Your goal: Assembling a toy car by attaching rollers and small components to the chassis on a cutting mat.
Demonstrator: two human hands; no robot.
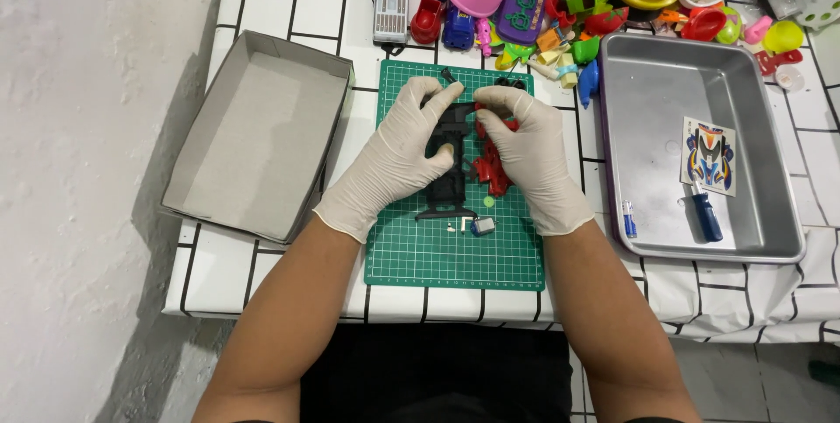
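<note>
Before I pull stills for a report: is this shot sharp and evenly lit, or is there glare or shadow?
Head view: sharp and evenly lit at the left hand, right hand and black toy chassis over the green cutting mat; soft sheen, no harsh glare, on the metal tray; the cardboard box shadows the wall; straight table lines bow slightly near the edges.

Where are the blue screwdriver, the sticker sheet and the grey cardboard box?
blue screwdriver [705,216]: head view, on its handle.
sticker sheet [710,155]: head view, on the sheet's middle.
grey cardboard box [254,139]: head view, on its inner floor.
</note>
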